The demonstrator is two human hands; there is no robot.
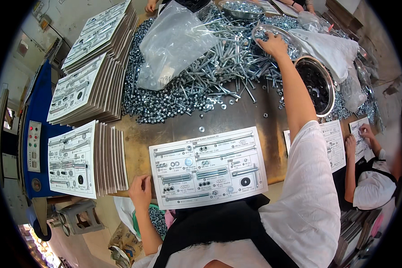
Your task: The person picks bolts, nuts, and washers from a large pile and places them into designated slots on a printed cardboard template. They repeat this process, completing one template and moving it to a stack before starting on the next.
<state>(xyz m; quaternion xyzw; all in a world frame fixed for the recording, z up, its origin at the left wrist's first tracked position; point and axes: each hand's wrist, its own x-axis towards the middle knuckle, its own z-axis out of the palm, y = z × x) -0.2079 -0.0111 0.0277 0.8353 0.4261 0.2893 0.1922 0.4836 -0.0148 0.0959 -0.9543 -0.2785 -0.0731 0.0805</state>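
Observation:
A white printed card [176, 154] lies before me at the near table edge, with bolts, nuts and washers laid out over its printed pictures. My left hand [140, 191] rests beside the card's left edge with its fingers curled in; whether anything is in them is hidden. My right arm stretches far forward. My right hand [273, 44] is over a round bowl [295, 52] of small shiny metal parts, fingers spread and tips among the parts. Next to that bowl stands a metal bowl [331, 100] of black rings.
Stacks of similar cards [73, 91] stand on the left. Loose nuts [147, 102] and long bolts [228, 53] heap across the back, partly under a clear plastic bag [176, 42]. A co-worker [373, 183] handles a card at right; other people's hands show at the far edge.

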